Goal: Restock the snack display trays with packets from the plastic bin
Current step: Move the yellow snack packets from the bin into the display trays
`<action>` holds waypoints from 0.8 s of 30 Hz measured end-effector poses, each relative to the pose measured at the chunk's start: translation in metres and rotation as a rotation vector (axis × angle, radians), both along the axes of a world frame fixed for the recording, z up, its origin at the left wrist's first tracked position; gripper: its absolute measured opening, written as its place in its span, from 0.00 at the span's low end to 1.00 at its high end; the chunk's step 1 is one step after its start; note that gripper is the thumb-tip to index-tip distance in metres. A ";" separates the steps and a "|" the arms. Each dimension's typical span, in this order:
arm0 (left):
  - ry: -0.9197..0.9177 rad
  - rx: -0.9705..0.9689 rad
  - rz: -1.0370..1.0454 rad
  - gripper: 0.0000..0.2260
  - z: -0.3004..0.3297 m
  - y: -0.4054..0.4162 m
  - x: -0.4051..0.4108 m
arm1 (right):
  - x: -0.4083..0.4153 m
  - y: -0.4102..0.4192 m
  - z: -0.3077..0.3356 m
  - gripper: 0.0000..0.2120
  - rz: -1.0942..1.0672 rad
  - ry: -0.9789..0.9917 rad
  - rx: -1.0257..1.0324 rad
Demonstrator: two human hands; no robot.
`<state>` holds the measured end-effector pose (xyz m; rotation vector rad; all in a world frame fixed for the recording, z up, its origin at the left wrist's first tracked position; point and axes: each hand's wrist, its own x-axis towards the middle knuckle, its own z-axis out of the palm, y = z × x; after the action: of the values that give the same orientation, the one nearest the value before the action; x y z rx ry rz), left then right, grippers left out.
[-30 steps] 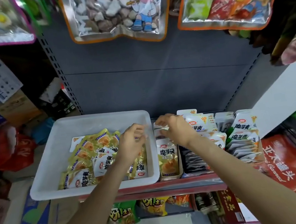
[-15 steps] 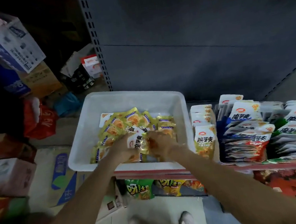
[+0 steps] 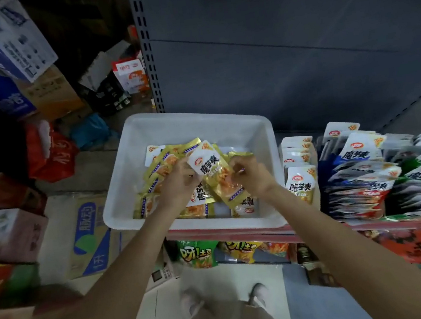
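Observation:
A white plastic bin (image 3: 260,136) stands on the shelf and holds several yellow and white snack packets (image 3: 161,163). Both my hands are inside it. My left hand (image 3: 177,183) and my right hand (image 3: 250,173) together grip a bunch of yellow packets (image 3: 216,174), lifted a little above the pile and tilted. To the right of the bin, a narrow display tray (image 3: 300,182) holds upright yellow packets of the same kind. Further right, more trays (image 3: 362,179) are stacked with blue, red and green packets.
The grey shelf back panel (image 3: 284,56) rises behind the bin. Cardboard boxes (image 3: 85,234) and a red bag (image 3: 51,156) crowd the floor at the left. A red shelf edge (image 3: 227,233) runs under the bin, with crisp bags (image 3: 198,254) below. My feet (image 3: 222,299) stand on pale tiles.
My right hand left the display tray and joined my left hand in the bin. Both closed on a bunch of yellow packets and raised it. The view swung down and left.

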<state>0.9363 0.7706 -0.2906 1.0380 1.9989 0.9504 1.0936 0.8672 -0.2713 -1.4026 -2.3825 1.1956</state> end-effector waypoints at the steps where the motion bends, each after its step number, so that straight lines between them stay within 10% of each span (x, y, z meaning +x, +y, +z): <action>1: -0.056 0.057 0.008 0.25 0.005 0.004 0.003 | 0.006 0.002 0.006 0.12 -0.014 0.034 0.007; 11: -0.054 0.312 -0.139 0.20 0.055 0.056 0.056 | 0.059 0.021 0.069 0.40 -0.051 0.144 0.131; 24: 0.153 0.363 -0.301 0.08 0.062 0.097 0.126 | 0.122 0.063 0.084 0.07 0.077 -0.255 0.558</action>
<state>1.0622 0.8674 -0.2281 1.6029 1.7538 1.1166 1.2157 0.9300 -0.1876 -1.3336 -2.6591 0.3148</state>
